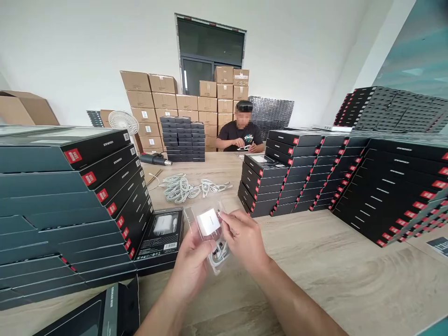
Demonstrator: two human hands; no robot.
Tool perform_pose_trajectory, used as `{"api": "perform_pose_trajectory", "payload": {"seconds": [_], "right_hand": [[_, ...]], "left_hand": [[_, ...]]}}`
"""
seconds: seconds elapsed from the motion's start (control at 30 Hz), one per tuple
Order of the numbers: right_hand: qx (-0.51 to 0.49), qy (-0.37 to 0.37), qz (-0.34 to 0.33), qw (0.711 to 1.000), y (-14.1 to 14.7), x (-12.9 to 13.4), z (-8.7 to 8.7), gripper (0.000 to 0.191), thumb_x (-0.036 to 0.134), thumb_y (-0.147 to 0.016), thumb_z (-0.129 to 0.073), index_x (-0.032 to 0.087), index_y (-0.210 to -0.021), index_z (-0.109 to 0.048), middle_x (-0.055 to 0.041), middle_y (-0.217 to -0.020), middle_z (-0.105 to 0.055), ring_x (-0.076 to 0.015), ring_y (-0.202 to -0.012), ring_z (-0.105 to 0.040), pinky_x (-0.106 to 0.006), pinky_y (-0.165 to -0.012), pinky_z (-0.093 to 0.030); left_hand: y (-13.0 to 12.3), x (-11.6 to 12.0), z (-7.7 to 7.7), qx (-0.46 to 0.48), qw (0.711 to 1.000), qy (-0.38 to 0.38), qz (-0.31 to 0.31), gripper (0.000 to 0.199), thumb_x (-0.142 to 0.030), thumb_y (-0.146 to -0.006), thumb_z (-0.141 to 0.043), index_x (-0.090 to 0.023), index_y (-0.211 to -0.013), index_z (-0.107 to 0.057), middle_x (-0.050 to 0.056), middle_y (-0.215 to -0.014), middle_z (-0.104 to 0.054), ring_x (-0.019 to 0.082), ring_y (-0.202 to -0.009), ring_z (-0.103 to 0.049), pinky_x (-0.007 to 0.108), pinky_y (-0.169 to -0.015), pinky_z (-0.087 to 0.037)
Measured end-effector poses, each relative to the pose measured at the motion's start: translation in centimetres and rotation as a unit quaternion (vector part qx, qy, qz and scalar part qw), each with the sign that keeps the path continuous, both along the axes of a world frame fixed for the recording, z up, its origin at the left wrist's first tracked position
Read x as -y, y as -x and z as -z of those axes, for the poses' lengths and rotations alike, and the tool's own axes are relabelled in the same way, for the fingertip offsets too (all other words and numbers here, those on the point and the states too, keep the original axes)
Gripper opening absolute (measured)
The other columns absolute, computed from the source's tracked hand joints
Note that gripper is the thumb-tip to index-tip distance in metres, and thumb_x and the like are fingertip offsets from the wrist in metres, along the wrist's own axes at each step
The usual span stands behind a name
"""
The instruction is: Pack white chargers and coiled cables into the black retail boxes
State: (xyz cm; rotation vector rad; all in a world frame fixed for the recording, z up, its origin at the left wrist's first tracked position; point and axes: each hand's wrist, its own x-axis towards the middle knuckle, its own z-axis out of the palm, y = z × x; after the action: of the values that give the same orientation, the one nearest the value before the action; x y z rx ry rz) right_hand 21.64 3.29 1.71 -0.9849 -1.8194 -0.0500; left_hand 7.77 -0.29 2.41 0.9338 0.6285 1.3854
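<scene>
A clear plastic tray [216, 267] is held up over the table in the middle of the view. In its upper part lies a white charger [209, 222], and a coiled grey-white cable [220, 252] sits in the lower part. My left hand [193, 256] grips the tray from the left, with the thumb across its front. My right hand [245, 238] is at the tray's right edge, thumb and fingertips pinched beside the charger; what they hold is too small to tell. Left of the hands lies a black box [159, 247] with a charger behind its window.
Stacked black boxes rise at the left [105, 168] and right [304, 163]. Loose cables [182, 188] and a heat gun [156, 159] lie beyond my hands. A person [241, 133] sits across the table [315, 270]. An open black box [122, 303] is at the lower left.
</scene>
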Motion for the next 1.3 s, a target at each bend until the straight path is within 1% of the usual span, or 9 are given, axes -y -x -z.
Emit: {"api": "perform_pose_trajectory", "payload": {"seconds": [0.2,0.33,0.4,0.53,0.67,0.9,1.03,1.13,1.3], "right_hand": [[0.162,-0.008,0.092,0.983,0.4,0.6,-0.7,0.029,0.003,-0.082,-0.055,0.020,-0.097,-0.073,-0.0056,-0.076,-0.065,-0.0203,-0.072,-0.057,-0.030,-0.063,-0.043],[0.186,0.012,0.109,0.976,0.6,1.3,-1.4,0.023,0.003,-0.081,-0.057,0.020,-0.084,-0.072,-0.0055,-0.075,-0.062,-0.0199,-0.070,-0.055,-0.030,-0.058,-0.039],[0.158,0.019,0.093,0.983,0.4,1.6,-1.4,0.022,0.008,-0.086,-0.055,0.021,-0.087,-0.073,-0.0066,-0.081,-0.062,-0.0202,-0.074,-0.056,-0.030,-0.059,-0.040],[0.089,0.021,0.018,0.996,-0.3,1.5,-1.1,0.029,0.016,-0.094,-0.050,0.023,-0.108,-0.075,-0.0085,-0.094,-0.061,-0.0209,-0.084,-0.058,-0.033,-0.071,-0.049],[0.051,0.023,-0.031,0.998,-0.5,1.2,-0.7,0.034,0.017,-0.095,-0.050,0.025,-0.120,-0.072,-0.0101,-0.104,-0.061,-0.0228,-0.096,-0.058,-0.038,-0.082,-0.053],[0.085,0.004,-0.015,0.996,0.2,1.5,-0.3,0.045,0.012,-0.089,-0.051,0.023,-0.130,-0.067,-0.0137,-0.112,-0.062,-0.0279,-0.103,-0.059,-0.045,-0.086,-0.055],[0.074,0.062,-0.058,0.994,0.0,1.6,0.0,0.056,0.012,-0.085,-0.053,0.030,-0.138,-0.059,-0.0111,-0.126,-0.058,-0.0270,-0.114,-0.058,-0.043,-0.093,-0.055],[0.044,0.102,-0.085,0.990,0.1,1.6,0.4,0.065,0.012,-0.081,-0.056,0.033,-0.142,-0.054,-0.0088,-0.137,-0.052,-0.0269,-0.125,-0.054,-0.042,-0.102,-0.052],[0.022,0.107,-0.081,0.991,1.0,1.4,1.2,0.071,0.006,-0.076,-0.051,0.029,-0.144,-0.052,-0.0104,-0.135,-0.054,-0.0270,-0.126,-0.054,-0.041,-0.101,-0.053]], "left_hand": [[0.2,0.3,-0.1,0.025,0.998,0.042,0.026,0.058,-0.023,-0.067,-0.081,-0.020,-0.122,-0.062,0.010,-0.117,-0.072,0.032,-0.116,-0.063,0.042,-0.099,-0.047],[0.5,0.5,-0.1,0.020,0.999,0.038,0.032,0.058,-0.021,-0.065,-0.080,-0.021,-0.121,-0.064,0.010,-0.120,-0.071,0.033,-0.118,-0.062,0.043,-0.100,-0.046],[0.7,0.5,0.0,0.024,0.998,0.033,0.037,0.058,-0.021,-0.065,-0.080,-0.021,-0.121,-0.064,0.010,-0.122,-0.070,0.033,-0.121,-0.060,0.043,-0.104,-0.044],[1.2,0.6,0.1,0.059,0.997,0.028,0.047,0.058,-0.021,-0.066,-0.080,-0.021,-0.122,-0.064,0.010,-0.126,-0.069,0.032,-0.126,-0.057,0.044,-0.110,-0.040],[1.4,0.9,0.1,0.100,0.992,0.042,0.061,0.059,-0.020,-0.067,-0.078,-0.023,-0.124,-0.063,0.010,-0.123,-0.071,0.033,-0.123,-0.060,0.046,-0.107,-0.043],[1.6,1.2,-0.3,0.100,0.993,0.038,0.058,0.059,-0.019,-0.068,-0.076,-0.023,-0.125,-0.061,0.010,-0.120,-0.072,0.034,-0.116,-0.064,0.046,-0.098,-0.050],[1.9,1.2,-0.5,0.094,0.995,0.021,0.031,0.060,-0.017,-0.067,-0.075,-0.022,-0.125,-0.062,0.009,-0.121,-0.071,0.030,-0.110,-0.067,0.042,-0.097,-0.049],[1.9,1.0,-0.4,0.098,0.995,0.014,0.020,0.070,-0.014,-0.066,-0.073,-0.026,-0.133,-0.057,0.005,-0.113,-0.074,0.024,-0.093,-0.070,0.035,-0.086,-0.052],[2.0,1.1,-0.1,0.124,0.992,0.022,0.025,0.073,-0.011,-0.066,-0.072,-0.028,-0.135,-0.054,0.003,-0.101,-0.075,0.021,-0.085,-0.070,0.030,-0.074,-0.052]]}}
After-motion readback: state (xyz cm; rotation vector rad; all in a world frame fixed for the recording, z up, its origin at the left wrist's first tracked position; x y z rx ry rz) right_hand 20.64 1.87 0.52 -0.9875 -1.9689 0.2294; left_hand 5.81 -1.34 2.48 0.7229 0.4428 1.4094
